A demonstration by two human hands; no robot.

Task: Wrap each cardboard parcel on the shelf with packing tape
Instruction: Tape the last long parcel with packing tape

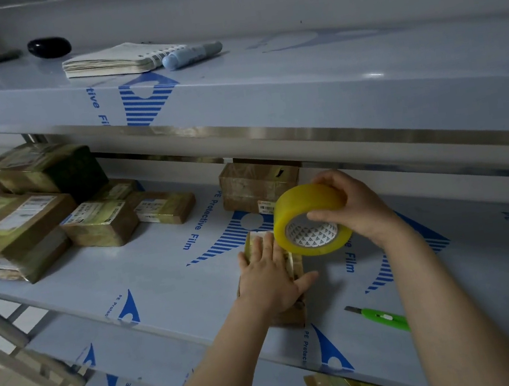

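Taped parcels [39, 214] sit piled far left, out of the way I guess. Left hand [269, 275] lies flat, fingers straight, pinning the small parcel [290, 316] mid-shelf so it won't slide. The tape roll [310, 218] hangs just above it, gripped by the right hand [355, 208]. Green cutter [383, 318] waits near right, handy for cutting.

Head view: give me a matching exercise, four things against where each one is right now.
Things:
1. tape roll
2. green cutter
3. notebook
4. small parcel

Places:
a. lying on the upper shelf
b. pressed flat under the left hand
c. gripped by the right hand
d. lying loose on the lower shelf, beside the right forearm

Pairs: 1-c, 2-d, 3-a, 4-b
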